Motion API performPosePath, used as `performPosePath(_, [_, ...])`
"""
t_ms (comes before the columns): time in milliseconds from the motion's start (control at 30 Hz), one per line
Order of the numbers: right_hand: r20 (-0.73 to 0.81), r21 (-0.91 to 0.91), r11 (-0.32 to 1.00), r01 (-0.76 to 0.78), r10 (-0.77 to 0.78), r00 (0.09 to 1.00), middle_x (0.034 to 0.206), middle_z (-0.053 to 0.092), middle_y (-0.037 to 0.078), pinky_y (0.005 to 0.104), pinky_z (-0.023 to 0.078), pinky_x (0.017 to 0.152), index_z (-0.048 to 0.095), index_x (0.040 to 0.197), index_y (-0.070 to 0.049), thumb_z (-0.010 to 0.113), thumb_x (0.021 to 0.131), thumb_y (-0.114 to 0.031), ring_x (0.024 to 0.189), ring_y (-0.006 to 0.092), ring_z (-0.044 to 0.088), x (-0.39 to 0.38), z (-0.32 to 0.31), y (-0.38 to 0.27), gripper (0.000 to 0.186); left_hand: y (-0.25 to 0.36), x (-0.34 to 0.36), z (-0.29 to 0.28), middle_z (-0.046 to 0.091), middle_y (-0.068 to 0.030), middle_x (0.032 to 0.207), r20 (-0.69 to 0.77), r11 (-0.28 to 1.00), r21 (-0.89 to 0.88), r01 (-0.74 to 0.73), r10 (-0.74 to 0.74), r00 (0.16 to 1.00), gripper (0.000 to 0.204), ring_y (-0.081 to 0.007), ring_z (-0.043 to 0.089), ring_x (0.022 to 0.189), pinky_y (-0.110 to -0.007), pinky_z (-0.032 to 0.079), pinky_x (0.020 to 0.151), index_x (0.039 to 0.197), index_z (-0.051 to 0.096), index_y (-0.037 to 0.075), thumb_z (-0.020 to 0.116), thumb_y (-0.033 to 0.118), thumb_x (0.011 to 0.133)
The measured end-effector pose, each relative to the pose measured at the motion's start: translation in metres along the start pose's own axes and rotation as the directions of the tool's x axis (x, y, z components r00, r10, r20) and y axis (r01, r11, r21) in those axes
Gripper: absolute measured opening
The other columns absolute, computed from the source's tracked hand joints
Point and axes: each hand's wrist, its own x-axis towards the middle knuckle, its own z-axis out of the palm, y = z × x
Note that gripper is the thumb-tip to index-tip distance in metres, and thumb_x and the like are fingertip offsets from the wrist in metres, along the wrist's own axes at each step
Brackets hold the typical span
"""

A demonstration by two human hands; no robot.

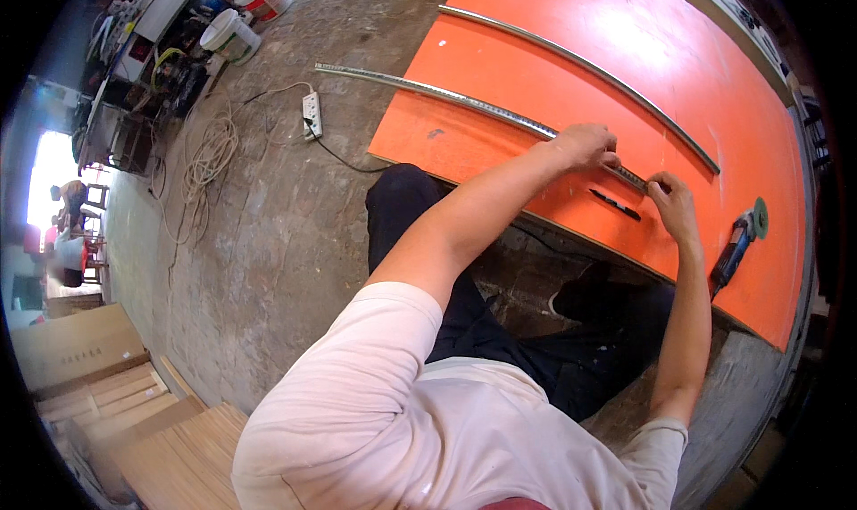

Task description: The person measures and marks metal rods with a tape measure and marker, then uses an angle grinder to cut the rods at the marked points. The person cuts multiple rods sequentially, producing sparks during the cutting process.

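Observation:
A long, narrow metal strip (464, 102) with a row of fine marks or slots lies across the orange board, its far left end sticking out past the board's edge. My left hand (585, 146) is closed around it near its right part, the fingertips partly hidden. At the strip's right end, my right hand (676, 205) pinches it between thumb and fingers. A black marker pen (616, 204) lies just below the strip, between both hands. Farther up the board rests a second shiny metal rail (589, 73), roughly parallel and touched by neither hand.
The orange board (500, 46) has an angle grinder (741, 242) with a green disc at its right. On the concrete floor to the left are a white power strip (311, 116), a coiled cable (212, 157) and buckets (230, 37). Cardboard (76, 345) and wooden boards (183, 456) stand lower left.

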Motion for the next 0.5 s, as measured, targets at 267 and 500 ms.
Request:
performPosePath(267, [0.022,0.02,0.999,-0.032,0.031,0.999,0.088,0.07,0.016,0.0375,0.054,0.08,0.074,0.105,0.004,0.067,0.1,-0.021,0.083,0.0222,0.068,0.0023,0.0001,0.0026,0.026,-0.0006,-0.0002,-0.0017,0.07,-0.0154,0.121,0.025,1.0,0.027,-0.005,0.004,1.0,0.043,-0.0383,0.069,0.115,-0.051,0.056,0.099,0.116,0.084,0.012,0.074,0.05,0.101])
performPosePath(500, [0.026,0.015,1.0,0.002,-0.002,1.0,0.091,0.071,0.019,0.0395,0.055,0.081,0.075,0.103,0.004,0.067,0.099,-0.02,0.084,0.0257,0.07,0.0078,0.0001,0.0076,0.026,0.0041,-0.0055,-0.0016,0.071,-0.0147,0.119,-0.013,1.0,0.017,0.01,-0.01,1.0,0.04,-0.0375,0.069,0.113,-0.051,0.056,0.098,0.114,0.085,0.012,0.074,0.048,0.1])
